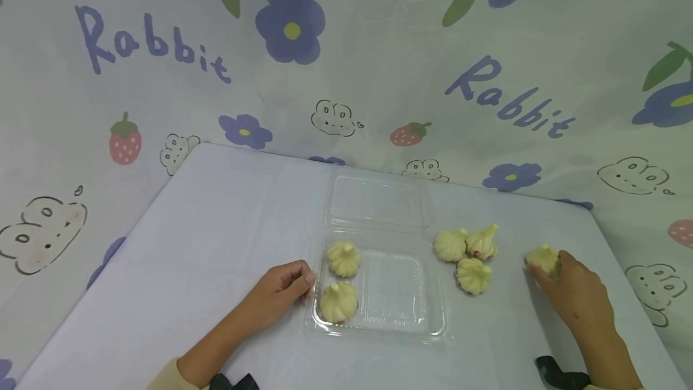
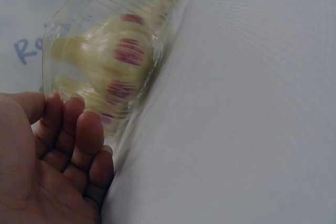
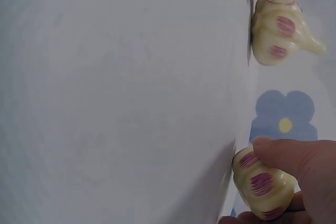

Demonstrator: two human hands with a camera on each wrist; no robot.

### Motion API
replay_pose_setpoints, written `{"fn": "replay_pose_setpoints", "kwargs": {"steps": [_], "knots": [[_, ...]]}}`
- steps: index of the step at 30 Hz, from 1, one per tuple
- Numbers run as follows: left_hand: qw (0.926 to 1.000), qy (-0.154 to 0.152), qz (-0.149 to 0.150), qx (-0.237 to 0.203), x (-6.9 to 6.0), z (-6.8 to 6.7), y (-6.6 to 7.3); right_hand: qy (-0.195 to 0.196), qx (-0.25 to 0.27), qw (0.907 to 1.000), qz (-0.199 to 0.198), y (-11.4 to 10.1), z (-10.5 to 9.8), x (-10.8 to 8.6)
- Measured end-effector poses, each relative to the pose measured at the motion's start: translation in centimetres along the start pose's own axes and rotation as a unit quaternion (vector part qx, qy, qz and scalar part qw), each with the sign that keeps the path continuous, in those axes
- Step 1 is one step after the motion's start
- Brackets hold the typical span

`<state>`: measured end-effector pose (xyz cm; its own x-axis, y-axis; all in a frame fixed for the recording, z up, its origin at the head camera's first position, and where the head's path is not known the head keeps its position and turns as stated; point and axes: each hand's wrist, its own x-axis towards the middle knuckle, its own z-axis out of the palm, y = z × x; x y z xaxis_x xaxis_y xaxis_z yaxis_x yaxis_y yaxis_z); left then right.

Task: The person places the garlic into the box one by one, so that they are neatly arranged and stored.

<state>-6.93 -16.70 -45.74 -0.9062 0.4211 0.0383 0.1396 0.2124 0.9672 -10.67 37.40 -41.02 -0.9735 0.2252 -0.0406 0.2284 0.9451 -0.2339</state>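
Note:
A clear plastic clamshell box point(image 1: 392, 294) lies with its lid point(image 1: 379, 198) folded back. Two garlic bulbs stand along its left side, a rear bulb point(image 1: 343, 259) and a front bulb point(image 1: 338, 303). My left hand point(image 1: 278, 290) pinches the box's left rim between thumb and curled fingers; in the left wrist view the fingertips point(image 2: 90, 132) meet the clear wall. At the right, my right hand point(image 1: 582, 290) grips another garlic bulb point(image 3: 262, 184), thumb on one side and fingers on the other. This bulb is at the tabletop; whether it touches is unclear.
Between the box and my right hand sit three more garlic bulbs: a left one point(image 1: 450, 246), a rear one point(image 1: 482, 242) and a front one point(image 1: 473, 276). The white table point(image 1: 216, 227) ends at a printed curtain point(image 1: 368, 65) behind it.

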Motion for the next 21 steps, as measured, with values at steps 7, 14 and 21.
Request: {"fn": "replay_pose_setpoints", "kwargs": {"steps": [7, 14, 21], "knots": [[1.0, 0.001, 0.004, -0.001, 0.06, 0.03, -0.08, -0.004, 0.001, 1.0, 0.009, -0.04, 0.04, -0.09], [1.0, 0.001, 0.003, -0.001, 0.04, 0.02, 0.05, -0.022, 0.01, 0.9993, 0.03, -0.09, -0.1, -0.13], [1.0, 0.002, -0.002, -0.001, 0.02, 0.09, 0.06, -0.023, 0.015, 0.999, 0.034, 0.2, 0.22, -0.15]]}}
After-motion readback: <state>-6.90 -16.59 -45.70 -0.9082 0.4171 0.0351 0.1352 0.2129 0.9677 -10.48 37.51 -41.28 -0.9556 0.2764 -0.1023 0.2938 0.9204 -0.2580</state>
